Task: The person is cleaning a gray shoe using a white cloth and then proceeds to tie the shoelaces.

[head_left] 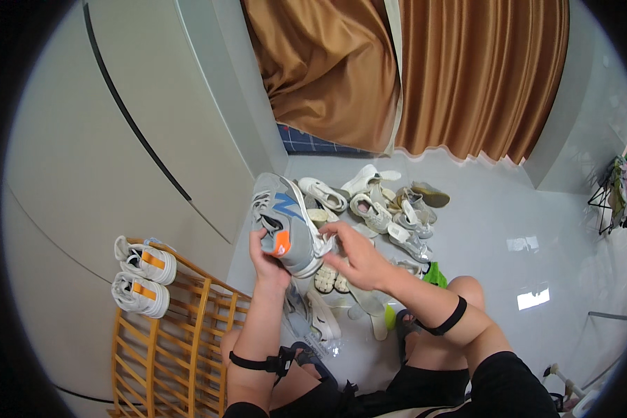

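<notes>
Underfoot, shoes (373, 214) crowd a glossy pale floor (477, 223) near brown curtains (481, 76).

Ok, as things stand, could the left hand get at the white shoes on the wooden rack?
Probably not while the left hand holds the grey shoe. Once free, likely yes: the white shoes sit uncovered on the wooden rack, to its left, with nothing visible between.

Grey sneaker (296, 240) in left hand (272, 266), right hand (361, 259) at its sole side, loose shoes (373, 213) on glossy floor (481, 244)
</notes>
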`<action>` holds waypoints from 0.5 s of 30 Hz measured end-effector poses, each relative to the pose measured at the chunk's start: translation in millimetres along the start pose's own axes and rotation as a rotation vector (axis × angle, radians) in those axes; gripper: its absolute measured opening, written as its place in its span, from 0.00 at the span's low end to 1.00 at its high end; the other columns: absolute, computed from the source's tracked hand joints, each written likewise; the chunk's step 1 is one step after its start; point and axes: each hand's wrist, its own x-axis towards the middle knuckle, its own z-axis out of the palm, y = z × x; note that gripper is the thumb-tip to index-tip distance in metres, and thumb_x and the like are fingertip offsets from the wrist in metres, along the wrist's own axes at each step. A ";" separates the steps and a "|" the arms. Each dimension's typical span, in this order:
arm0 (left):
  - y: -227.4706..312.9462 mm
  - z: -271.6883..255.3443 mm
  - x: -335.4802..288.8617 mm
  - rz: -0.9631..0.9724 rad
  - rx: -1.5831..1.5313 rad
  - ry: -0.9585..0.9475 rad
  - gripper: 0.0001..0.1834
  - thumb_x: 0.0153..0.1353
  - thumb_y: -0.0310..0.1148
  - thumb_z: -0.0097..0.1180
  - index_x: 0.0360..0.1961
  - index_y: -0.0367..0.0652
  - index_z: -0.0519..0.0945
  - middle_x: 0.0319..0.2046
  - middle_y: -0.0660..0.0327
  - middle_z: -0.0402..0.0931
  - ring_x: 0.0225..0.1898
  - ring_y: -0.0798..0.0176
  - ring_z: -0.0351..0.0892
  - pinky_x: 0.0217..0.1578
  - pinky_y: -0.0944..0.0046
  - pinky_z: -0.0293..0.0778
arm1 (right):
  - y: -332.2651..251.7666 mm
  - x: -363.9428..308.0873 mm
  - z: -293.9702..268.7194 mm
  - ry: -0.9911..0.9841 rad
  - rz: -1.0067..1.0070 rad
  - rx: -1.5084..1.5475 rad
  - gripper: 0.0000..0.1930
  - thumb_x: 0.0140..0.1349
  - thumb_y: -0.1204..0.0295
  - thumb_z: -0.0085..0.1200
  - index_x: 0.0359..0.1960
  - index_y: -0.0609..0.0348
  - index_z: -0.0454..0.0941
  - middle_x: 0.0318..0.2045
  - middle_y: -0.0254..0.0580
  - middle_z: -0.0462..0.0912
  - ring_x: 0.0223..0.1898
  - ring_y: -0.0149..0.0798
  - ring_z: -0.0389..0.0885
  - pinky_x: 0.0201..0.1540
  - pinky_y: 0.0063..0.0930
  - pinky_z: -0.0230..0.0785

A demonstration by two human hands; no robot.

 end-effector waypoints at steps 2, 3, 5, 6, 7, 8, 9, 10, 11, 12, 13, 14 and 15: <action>7.2 4.8 -10.4 0.054 0.014 -0.058 0.25 0.69 0.49 0.52 0.59 0.45 0.82 0.54 0.61 0.84 0.57 0.57 0.83 0.61 0.54 0.76 | -13.6 6.3 3.2 -0.026 -0.137 -0.069 0.40 0.66 0.52 0.67 0.68 0.69 0.64 0.51 0.59 0.74 0.52 0.57 0.76 0.60 0.47 0.69; 9.5 8.2 -14.7 0.133 0.049 -0.055 0.28 0.71 0.52 0.50 0.62 0.45 0.80 0.57 0.59 0.83 0.59 0.56 0.82 0.62 0.54 0.75 | -23.7 4.2 4.5 -0.034 -0.135 -0.135 0.46 0.62 0.49 0.70 0.70 0.70 0.63 0.51 0.59 0.73 0.52 0.58 0.75 0.59 0.47 0.69; 18.3 15.7 -25.2 0.327 0.127 -0.125 0.32 0.77 0.57 0.45 0.70 0.45 0.74 0.63 0.59 0.80 0.64 0.57 0.79 0.67 0.54 0.72 | -48.6 4.7 9.5 -0.058 -0.060 -0.236 0.58 0.52 0.42 0.77 0.72 0.72 0.59 0.50 0.59 0.70 0.52 0.59 0.73 0.59 0.47 0.69; 24.1 18.2 -30.5 0.424 0.166 -0.165 0.34 0.79 0.58 0.42 0.74 0.44 0.69 0.67 0.60 0.77 0.67 0.57 0.76 0.69 0.54 0.69 | -55.9 6.7 15.7 -0.068 -0.078 -0.229 0.58 0.52 0.42 0.77 0.72 0.72 0.59 0.50 0.59 0.70 0.52 0.59 0.73 0.59 0.47 0.69; 30.8 27.8 -39.2 0.496 0.180 -0.184 0.35 0.80 0.57 0.39 0.75 0.44 0.67 0.69 0.60 0.74 0.69 0.57 0.74 0.70 0.54 0.67 | -62.6 8.8 20.3 -0.013 -0.091 -0.254 0.58 0.52 0.44 0.78 0.73 0.73 0.59 0.50 0.59 0.69 0.52 0.59 0.72 0.59 0.47 0.69; 38.5 40.2 -50.6 0.567 0.194 -0.203 0.35 0.82 0.57 0.37 0.77 0.44 0.64 0.71 0.59 0.72 0.70 0.57 0.72 0.71 0.54 0.66 | -68.0 10.5 25.2 0.043 -0.103 -0.278 0.58 0.52 0.47 0.79 0.73 0.73 0.58 0.50 0.58 0.69 0.52 0.59 0.72 0.58 0.47 0.69; 47.0 51.6 -64.7 0.590 0.193 -0.231 0.36 0.83 0.57 0.34 0.80 0.44 0.59 0.74 0.58 0.68 0.74 0.57 0.67 0.74 0.55 0.61 | -67.6 12.1 32.7 0.064 -0.099 -0.236 0.58 0.51 0.52 0.80 0.75 0.71 0.57 0.51 0.59 0.68 0.52 0.58 0.71 0.59 0.46 0.69; 57.3 55.3 -76.6 0.614 0.170 -0.242 0.35 0.84 0.54 0.32 0.82 0.44 0.56 0.75 0.57 0.65 0.75 0.56 0.65 0.76 0.54 0.58 | -74.6 15.4 39.8 0.051 -0.123 -0.225 0.58 0.51 0.52 0.80 0.75 0.71 0.57 0.51 0.59 0.68 0.52 0.58 0.71 0.59 0.46 0.69; 68.5 46.3 -83.9 0.638 0.203 -0.228 0.34 0.84 0.50 0.32 0.83 0.43 0.53 0.77 0.57 0.61 0.77 0.56 0.61 0.77 0.55 0.55 | -83.3 18.8 49.9 0.047 -0.113 -0.146 0.58 0.51 0.54 0.81 0.76 0.68 0.57 0.51 0.58 0.69 0.53 0.56 0.72 0.60 0.44 0.69; 78.9 35.9 -92.6 0.661 0.236 -0.212 0.34 0.85 0.47 0.32 0.83 0.42 0.50 0.79 0.56 0.57 0.78 0.56 0.58 0.78 0.56 0.51 | -92.1 21.9 61.3 0.040 -0.101 -0.067 0.58 0.51 0.55 0.81 0.77 0.65 0.56 0.52 0.56 0.69 0.54 0.55 0.72 0.61 0.42 0.69; 84.0 29.6 -103.7 0.749 0.314 -0.167 0.33 0.85 0.44 0.33 0.83 0.40 0.49 0.80 0.54 0.54 0.79 0.56 0.55 0.79 0.56 0.49 | -96.5 24.4 73.2 0.063 -0.148 -0.034 0.57 0.51 0.58 0.81 0.78 0.63 0.58 0.51 0.53 0.69 0.53 0.51 0.71 0.59 0.39 0.68; 88.7 20.3 -114.2 0.772 0.313 -0.146 0.33 0.85 0.44 0.33 0.83 0.40 0.49 0.80 0.54 0.54 0.79 0.56 0.55 0.79 0.56 0.49 | -101.3 25.5 84.6 0.041 -0.166 -0.023 0.57 0.51 0.58 0.81 0.78 0.63 0.58 0.51 0.53 0.69 0.53 0.51 0.71 0.59 0.39 0.68; 93.1 9.9 -124.1 0.812 0.348 -0.094 0.33 0.85 0.43 0.33 0.83 0.39 0.48 0.81 0.53 0.53 0.79 0.55 0.54 0.78 0.55 0.49 | -106.5 26.9 97.0 0.047 -0.204 0.003 0.57 0.50 0.59 0.81 0.78 0.62 0.58 0.51 0.52 0.69 0.52 0.50 0.70 0.57 0.37 0.68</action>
